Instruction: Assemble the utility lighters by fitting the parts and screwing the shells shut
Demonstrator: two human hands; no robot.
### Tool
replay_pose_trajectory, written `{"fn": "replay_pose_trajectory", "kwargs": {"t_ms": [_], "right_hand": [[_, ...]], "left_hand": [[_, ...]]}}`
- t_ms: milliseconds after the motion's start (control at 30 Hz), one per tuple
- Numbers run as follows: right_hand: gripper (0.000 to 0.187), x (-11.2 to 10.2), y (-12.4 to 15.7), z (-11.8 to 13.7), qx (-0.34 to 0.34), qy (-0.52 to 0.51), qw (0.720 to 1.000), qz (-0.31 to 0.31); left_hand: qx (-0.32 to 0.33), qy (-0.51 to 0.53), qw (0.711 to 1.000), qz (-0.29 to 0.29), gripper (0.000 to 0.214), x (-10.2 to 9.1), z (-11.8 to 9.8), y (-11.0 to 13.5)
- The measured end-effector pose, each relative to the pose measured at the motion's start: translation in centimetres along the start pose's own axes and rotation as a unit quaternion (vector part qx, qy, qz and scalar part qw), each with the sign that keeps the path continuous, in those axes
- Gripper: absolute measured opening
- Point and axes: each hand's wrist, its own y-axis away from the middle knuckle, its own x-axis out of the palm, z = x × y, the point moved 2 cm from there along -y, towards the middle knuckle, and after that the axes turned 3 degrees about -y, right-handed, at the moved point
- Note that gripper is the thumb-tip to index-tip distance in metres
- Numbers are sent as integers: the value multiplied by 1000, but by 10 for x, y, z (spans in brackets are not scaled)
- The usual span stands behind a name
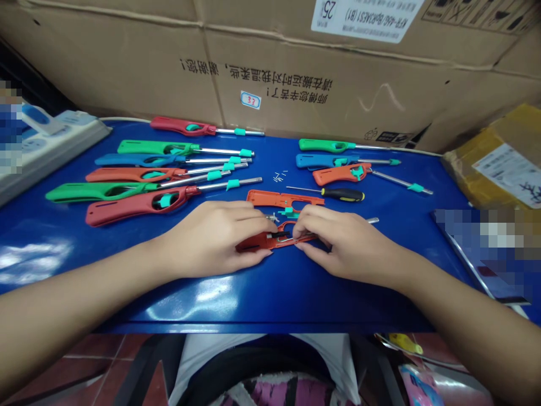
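Observation:
An opened orange lighter casing half [264, 241] lies in front of me with black and metal parts inside. My left hand [220, 234] is closed round its handle end, thumb on the near edge. At the trigger ring and the nozzle side, my right hand [338, 239] pinches the same casing; its fingertips partly hide what they touch. Just beyond rests the other orange casing half [266, 198], with a teal trigger piece [289, 212] beside it. A screwdriver [342, 194] with a black and yellow handle lies behind, near several small screws [279, 177].
Whole long-nosed lighters in red, green, blue and orange lie at the left, such as a red lighter [139, 206]. More lie at the right, including a blue lighter [325, 161]. A large cardboard box [147, 73] walls off the back; a taped parcel [477, 175] stands right.

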Motion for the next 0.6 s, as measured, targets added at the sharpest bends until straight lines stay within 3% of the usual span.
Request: {"fn": "replay_pose_trajectory", "kwargs": {"t_ms": [367,600], "right_hand": [[5,-5,-1,1,28,-74,997,-18],[12,-19,5,-1,-17,-105,991,76]], "left_hand": [[3,0,1000,-1,21,0,0,0],[-11,-5,1000,3,21,0,2,2]]}}
